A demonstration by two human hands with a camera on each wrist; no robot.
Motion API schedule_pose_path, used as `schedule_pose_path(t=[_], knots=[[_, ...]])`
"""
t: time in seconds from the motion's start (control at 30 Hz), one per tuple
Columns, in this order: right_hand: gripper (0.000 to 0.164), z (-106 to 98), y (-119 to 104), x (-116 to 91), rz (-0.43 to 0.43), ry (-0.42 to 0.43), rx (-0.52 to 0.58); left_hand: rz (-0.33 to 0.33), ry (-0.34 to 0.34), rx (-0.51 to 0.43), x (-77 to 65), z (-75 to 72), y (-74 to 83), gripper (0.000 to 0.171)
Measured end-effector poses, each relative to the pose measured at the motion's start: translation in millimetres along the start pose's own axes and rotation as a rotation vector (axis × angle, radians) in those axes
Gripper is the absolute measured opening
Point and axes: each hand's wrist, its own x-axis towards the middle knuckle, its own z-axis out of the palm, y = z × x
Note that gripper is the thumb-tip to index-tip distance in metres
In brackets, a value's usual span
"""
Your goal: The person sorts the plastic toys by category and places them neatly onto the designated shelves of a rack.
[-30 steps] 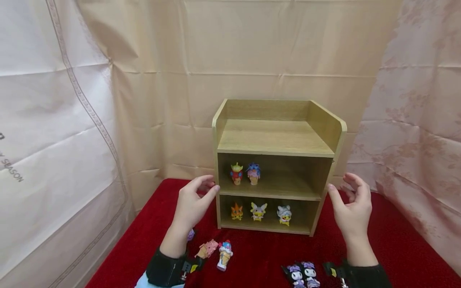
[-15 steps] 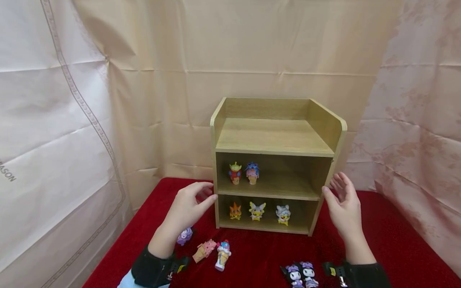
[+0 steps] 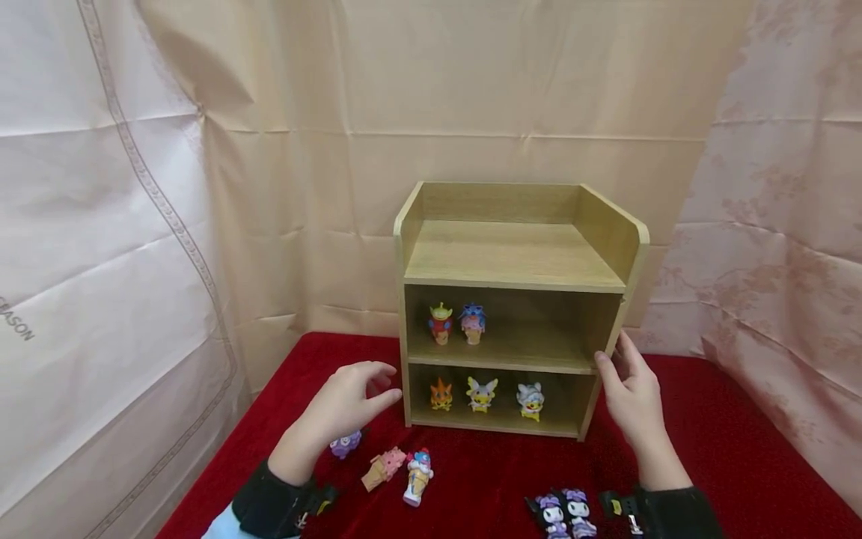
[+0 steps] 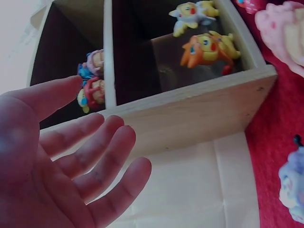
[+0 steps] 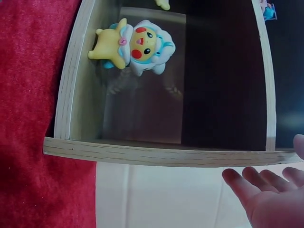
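Observation:
A small wooden shelf unit [image 3: 515, 251] stands on the red cloth, with toy figures on two levels. My left hand [image 3: 346, 408] is just off its left side, fingers spread and holding nothing; the left wrist view shows them near the side panel. At the right side, my right hand [image 3: 633, 400] has its thumb at the front edge and its fingers along the outer face. The middle level carries a green-headed figure [image 3: 441, 325] and a blue one on a pink cone [image 3: 473, 325]. Below stand an orange figure [image 3: 441, 395], a white-eared one [image 3: 481, 395] and a white-hooded yellow one [image 5: 147, 45].
In front of the shelf, a pink ice-cream-cone figure [image 3: 384, 469] and a white-and-blue cone figure [image 3: 418, 477] lie on the red cloth [image 3: 485, 479]. A purple figure [image 3: 346, 445] is by my left wrist. Two black-and-purple figures [image 3: 566, 514] lie near my right cuff.
My right hand has moved left and in to the shelf's right side. My left hand has come down a little along the left side. The figures keep their places.

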Motion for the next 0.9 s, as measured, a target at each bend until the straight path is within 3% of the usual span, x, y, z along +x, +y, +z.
schedule_pose_path(t=[0.37,0.77,0.9], knots=[[0.05,2,1,-2,-0.042,-0.015,-0.02,0.019,-0.2,-0.017,1.0,12.0,-23.6,0.031],[0.051,-5,4,-3,-0.026,-0.055,-0.041,0.03,-0.361,0.001,-2.9,26.3,-30.9,0.039],[0.052,-4,5,-3,-0.023,-0.084,-0.037,-0.001,-0.44,-0.02,-8.2,29.7,-31.1,0.039]])
